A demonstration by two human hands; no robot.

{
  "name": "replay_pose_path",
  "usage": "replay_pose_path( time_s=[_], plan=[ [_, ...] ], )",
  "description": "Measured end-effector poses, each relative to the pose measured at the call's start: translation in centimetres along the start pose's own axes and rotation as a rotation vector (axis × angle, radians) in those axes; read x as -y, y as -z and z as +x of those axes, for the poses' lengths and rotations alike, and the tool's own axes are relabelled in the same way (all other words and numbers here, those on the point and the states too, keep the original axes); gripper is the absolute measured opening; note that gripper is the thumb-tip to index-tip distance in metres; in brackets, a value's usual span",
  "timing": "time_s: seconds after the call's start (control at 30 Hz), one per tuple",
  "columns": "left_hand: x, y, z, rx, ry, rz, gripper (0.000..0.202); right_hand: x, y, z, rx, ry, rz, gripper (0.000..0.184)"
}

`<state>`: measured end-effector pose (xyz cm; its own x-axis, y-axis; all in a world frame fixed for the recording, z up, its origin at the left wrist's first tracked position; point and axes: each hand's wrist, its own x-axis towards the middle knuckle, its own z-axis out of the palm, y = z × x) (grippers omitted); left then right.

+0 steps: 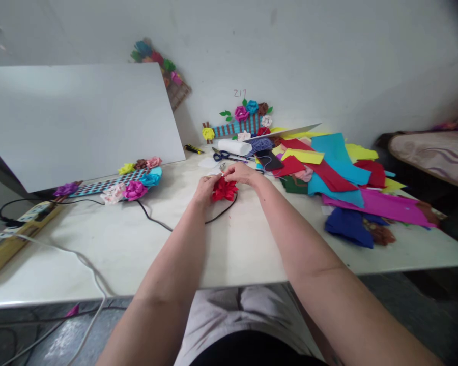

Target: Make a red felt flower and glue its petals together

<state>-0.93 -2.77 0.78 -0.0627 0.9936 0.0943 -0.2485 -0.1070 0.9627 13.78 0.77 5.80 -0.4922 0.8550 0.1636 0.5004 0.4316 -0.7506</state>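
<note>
A red felt flower point(224, 190) lies on the white table point(229, 249) in the middle. My left hand point(205, 187) pinches its left edge with fingers closed. My right hand point(241, 174) is closed over the flower's top, fingertips meeting the left hand's at a small pale piece. A thin black cord point(222, 212) curves out from under the flower toward me.
Blue-handled scissors point(224, 156), a yellow cutter point(193, 149) and a white roll point(234, 147) lie behind the hands. Piled coloured felt sheets point(339, 173) fill the right. Finished flower strips point(114, 184) rest at left, beside a leaning white board point(80, 122) and a power strip point(30, 211).
</note>
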Motion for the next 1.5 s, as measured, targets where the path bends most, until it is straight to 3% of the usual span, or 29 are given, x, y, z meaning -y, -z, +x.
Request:
replay_pose_path(
  time_s=[0.17,0.37,0.5,0.77,1.13,1.3,1.5],
  plan=[
    [0.0,0.2,0.1,0.048,-0.07,0.053,0.038,-0.1,-0.1,0.0,-0.018,0.022,-0.001,0.014],
    [0.0,0.4,0.2,0.047,-0.06,0.04,0.039,0.2,-0.1,-0.1,-0.003,0.022,0.062,0.007],
    [-0.4,0.2,-0.3,0.056,-0.045,0.049,0.04,0.3,-0.1,-0.3,-0.034,0.012,0.062,0.02],
    [-0.9,-0.1,-0.7,0.039,-0.014,0.005,0.035,0.8,0.0,-0.6,-0.043,-0.115,0.082,0.021],
    [-0.2,0.8,0.2,0.134,-0.042,-0.025,0.024,-1.3,0.9,-0.9,0.143,-0.1,0.293,0.023],
    [-0.4,1.0,0.3,0.211,-0.005,-0.048,0.033,-2.0,1.1,-1.1,0.265,-0.076,0.453,0.019],
    [-0.5,1.1,0.2,0.19,-0.091,0.007,0.02,-1.8,1.3,-1.8,0.274,-0.171,0.623,0.027]
  ],
)
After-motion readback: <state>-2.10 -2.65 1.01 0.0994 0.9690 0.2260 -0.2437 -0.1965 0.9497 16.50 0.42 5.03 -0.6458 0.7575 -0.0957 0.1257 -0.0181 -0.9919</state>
